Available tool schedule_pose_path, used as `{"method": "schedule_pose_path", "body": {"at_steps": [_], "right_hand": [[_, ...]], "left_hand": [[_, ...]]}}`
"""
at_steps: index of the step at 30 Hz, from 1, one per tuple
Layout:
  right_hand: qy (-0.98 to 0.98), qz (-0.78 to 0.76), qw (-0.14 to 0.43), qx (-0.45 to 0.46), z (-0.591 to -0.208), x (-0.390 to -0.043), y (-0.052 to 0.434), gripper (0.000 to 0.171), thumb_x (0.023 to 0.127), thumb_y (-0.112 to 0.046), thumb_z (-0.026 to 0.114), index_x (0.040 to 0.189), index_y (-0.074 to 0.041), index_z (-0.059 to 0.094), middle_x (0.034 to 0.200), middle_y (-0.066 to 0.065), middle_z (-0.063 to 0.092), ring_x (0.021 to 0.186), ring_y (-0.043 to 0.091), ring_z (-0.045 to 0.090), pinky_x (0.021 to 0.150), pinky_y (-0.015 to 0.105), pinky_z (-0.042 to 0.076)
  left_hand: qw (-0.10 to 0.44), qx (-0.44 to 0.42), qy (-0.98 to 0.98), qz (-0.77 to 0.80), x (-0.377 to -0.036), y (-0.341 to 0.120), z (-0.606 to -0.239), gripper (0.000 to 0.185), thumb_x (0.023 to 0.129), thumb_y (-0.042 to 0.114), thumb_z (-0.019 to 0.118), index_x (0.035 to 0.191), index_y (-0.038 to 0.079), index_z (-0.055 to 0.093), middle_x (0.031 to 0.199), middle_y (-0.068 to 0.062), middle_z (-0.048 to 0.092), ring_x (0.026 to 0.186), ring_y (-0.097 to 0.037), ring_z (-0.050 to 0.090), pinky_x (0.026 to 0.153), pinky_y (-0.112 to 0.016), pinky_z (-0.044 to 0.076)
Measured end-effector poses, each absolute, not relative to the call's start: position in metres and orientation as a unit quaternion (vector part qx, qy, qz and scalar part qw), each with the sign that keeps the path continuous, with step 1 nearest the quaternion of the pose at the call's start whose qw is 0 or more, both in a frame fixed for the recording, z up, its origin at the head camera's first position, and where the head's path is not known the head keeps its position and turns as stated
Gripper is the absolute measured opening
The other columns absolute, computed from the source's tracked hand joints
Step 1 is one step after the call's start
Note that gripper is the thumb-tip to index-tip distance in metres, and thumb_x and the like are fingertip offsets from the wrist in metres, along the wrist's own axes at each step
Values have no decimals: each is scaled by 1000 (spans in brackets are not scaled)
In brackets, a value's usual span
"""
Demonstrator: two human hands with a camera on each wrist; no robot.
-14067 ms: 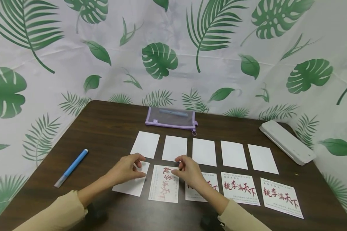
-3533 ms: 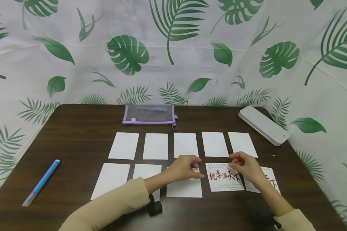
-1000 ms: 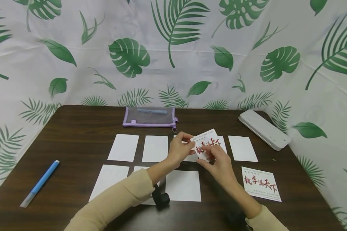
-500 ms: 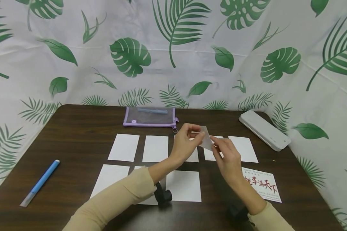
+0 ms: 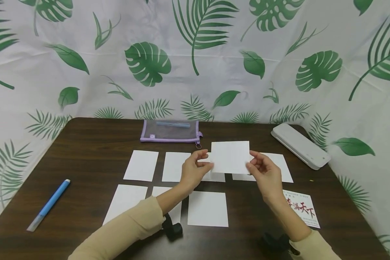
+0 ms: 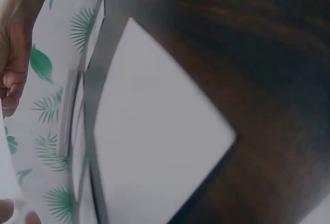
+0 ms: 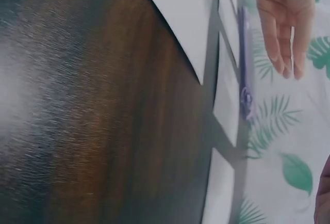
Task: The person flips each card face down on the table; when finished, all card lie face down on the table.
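A white card (image 5: 230, 157), its blank side facing me, is held up above the table between both hands in the head view. My left hand (image 5: 192, 173) pinches its left edge between thumb and fingers. The right hand (image 5: 267, 177) grips the opposite edge, with its thumb in front. Below the left forearm lie several blank cards, among them a near-row card (image 5: 208, 209). To the right, partly behind the right wrist, a card with red characters (image 5: 303, 209) rests on the table. The left wrist view shows the right hand (image 6: 15, 59) at its left edge.
Behind the held card runs a far row of blank cards, including the leftmost one (image 5: 141, 166). A purple-edged mesh pouch (image 5: 170, 131) and a white case (image 5: 299, 146) lie farther back. A blue marker (image 5: 48, 205) lies at left on the dark table (image 5: 94, 155).
The hands lifted the fourth near-row card, printed side showing, then turned it over to its blank side. Earlier, the second and third near-row cards also went from printed to blank.
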State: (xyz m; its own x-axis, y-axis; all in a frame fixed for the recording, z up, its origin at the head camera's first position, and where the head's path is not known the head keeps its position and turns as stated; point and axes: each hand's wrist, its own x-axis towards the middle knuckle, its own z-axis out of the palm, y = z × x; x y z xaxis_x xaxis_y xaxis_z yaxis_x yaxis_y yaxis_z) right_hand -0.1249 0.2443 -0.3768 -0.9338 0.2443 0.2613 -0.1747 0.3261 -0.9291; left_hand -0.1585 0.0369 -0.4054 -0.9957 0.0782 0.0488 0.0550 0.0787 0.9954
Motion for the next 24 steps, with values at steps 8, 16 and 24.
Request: {"method": "schedule_pose_path", "body": {"at_steps": [8,16,24], "right_hand": [[-803,584,106,-53,-391,-119,265,42,88,3,67,128,5,57,79,-15,57,72,0,54,64,11,50],[-886,459,64,-12,-399,-104,297,38,86,-5,73,119,8,62,81,7,63,62,3,57,59,18,54],[-909,417,7,10,-409,-92,319,35,84,-4,74,114,10,63,75,10,66,56,4,58,56,21,54]], "left_hand": [[27,67,746,662,-152,47,-420,41,81,2,75,121,1,66,106,-20,72,86,-27,73,68,-26,59],[55,120,782,609,-135,57,-430,38,79,3,77,115,-4,67,98,-17,73,82,-25,74,65,-20,57],[67,185,799,568,-121,66,-435,34,76,1,79,107,-9,68,90,-18,75,79,-26,75,67,-16,55]]}}
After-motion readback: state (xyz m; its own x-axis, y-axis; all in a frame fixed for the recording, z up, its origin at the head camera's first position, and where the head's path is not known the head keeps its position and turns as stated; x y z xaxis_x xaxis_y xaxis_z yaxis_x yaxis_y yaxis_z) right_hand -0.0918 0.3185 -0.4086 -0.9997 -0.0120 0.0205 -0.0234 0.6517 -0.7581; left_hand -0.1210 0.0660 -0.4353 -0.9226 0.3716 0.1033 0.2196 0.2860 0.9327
